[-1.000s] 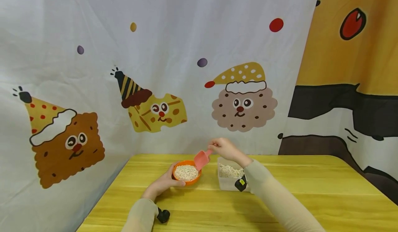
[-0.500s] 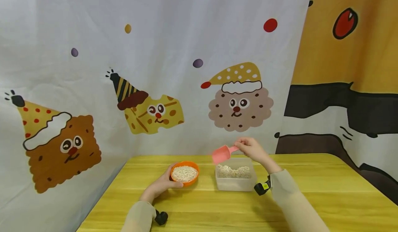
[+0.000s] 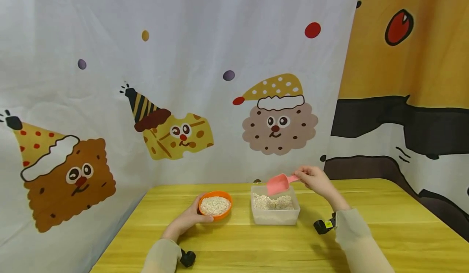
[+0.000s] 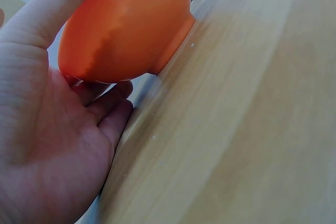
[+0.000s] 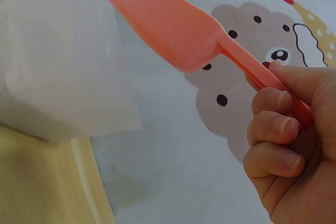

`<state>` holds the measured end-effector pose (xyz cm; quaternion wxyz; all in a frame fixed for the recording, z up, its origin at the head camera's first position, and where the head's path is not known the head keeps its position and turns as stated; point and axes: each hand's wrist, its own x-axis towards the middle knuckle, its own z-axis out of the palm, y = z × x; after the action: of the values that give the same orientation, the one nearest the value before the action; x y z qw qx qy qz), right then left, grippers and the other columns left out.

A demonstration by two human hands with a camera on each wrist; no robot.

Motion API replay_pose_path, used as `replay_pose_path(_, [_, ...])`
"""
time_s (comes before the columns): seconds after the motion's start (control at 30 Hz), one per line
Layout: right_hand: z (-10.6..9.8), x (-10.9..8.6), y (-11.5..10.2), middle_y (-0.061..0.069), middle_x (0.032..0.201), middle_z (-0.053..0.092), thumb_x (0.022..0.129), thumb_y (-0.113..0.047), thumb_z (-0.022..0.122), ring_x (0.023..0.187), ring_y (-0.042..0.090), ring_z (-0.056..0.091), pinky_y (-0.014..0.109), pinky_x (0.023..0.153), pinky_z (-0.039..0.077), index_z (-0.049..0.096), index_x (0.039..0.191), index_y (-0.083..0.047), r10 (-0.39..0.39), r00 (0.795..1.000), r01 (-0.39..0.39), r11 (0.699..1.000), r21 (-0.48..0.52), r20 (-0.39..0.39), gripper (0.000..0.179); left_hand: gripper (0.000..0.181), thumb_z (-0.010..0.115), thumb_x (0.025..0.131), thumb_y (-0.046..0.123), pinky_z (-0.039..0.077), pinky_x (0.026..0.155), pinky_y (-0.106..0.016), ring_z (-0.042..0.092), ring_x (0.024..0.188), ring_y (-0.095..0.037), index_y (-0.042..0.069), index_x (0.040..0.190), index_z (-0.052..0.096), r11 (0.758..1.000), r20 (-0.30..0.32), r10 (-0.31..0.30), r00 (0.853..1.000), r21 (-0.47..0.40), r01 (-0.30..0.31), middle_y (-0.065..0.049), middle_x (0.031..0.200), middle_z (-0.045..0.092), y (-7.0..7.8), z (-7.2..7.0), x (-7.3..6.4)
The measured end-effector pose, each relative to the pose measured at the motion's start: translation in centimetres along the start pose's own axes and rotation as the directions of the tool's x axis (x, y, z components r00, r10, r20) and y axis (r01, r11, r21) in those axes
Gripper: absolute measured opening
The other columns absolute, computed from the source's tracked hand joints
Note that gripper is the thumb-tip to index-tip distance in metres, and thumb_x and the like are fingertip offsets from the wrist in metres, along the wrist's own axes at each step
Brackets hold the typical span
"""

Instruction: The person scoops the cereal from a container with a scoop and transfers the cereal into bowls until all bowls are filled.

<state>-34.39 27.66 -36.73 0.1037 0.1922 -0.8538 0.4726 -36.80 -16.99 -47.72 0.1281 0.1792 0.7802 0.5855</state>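
An orange bowl [image 3: 221, 216] filled with pale oat flakes [image 3: 215, 206] stands on the wooden table. My left hand [image 3: 188, 219] grips its left side, thumb at the rim; the left wrist view shows the fingers curled round the bowl's side [image 4: 126, 30]. In my right hand [image 3: 316, 179] is the handle of a pink scoop [image 3: 278, 184], pinched between thumb and curled fingers. The scoop hangs over the back part of a translucent plastic box [image 3: 275, 217] of oat flakes [image 3: 272, 202]. In the right wrist view the scoop [image 5: 168, 27] shows its outside, so its inside is hidden.
The wooden table [image 3: 234, 246] carries the bowl at left and the box right of it, with a gap between. Behind the table hangs a white curtain [image 3: 205, 29] with cartoon prints. A few crumbs lie on the wood near the bowl.
My right hand has moved right with the scoop, from over the bowl to over the box. My left hand still holds the bowl. The head view has shifted slightly.
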Motion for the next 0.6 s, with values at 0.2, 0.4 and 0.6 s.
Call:
replay_pose_path(0.2, [-0.6, -0.3, 1.6, 0.0, 0.056, 0.042, 0.1, -0.019, 0.056, 0.043, 0.007, 0.035, 0.025, 0.043, 0.035, 0.067, 0.094, 0.0, 0.011, 1.0, -0.012, 0.997, -0.07, -0.017, 0.023, 0.101, 0.081, 0.08, 0.023, 0.021, 0.108, -0.059, 0.025, 0.138, -0.039, 0.01, 0.155, 0.014, 1.0, 0.005, 0.001, 1.0, 0.0, -0.001, -0.022, 0.153, 0.025, 0.2, 0.3, -0.2])
replay_pose_path(0.4, [-0.8, -0.4, 2.3, 0.001, 0.056, 0.043, 0.099, -0.022, 0.057, 0.045, 0.01, 0.037, 0.027, 0.043, 0.037, 0.067, 0.093, -0.001, 0.006, 1.0, -0.007, 0.997, -0.075, -0.017, 0.024, 0.101, 0.08, 0.08, 0.023, 0.023, 0.108, -0.058, 0.027, 0.138, -0.039, 0.011, 0.155, 0.014, 1.0, 0.0, 0.006, 1.0, 0.004, -0.006, -0.024, 0.153, 0.024, 0.4, 0.3, -0.3])
replay_pose_path(0.6, [-0.5, -0.3, 2.4, 0.001, 0.057, 0.043, 0.1, -0.023, 0.056, 0.046, 0.01, 0.038, 0.027, 0.044, 0.036, 0.067, 0.093, -0.002, 0.029, 1.0, -0.029, 0.997, -0.073, 0.001, 0.024, 0.1, 0.077, 0.083, 0.02, 0.018, 0.111, -0.058, 0.015, 0.143, -0.039, 0.009, 0.155, 0.009, 0.996, -0.013, 0.065, 0.998, 0.062, -0.064, -0.021, 0.158, 0.012, 1.2, -0.3, -0.3])
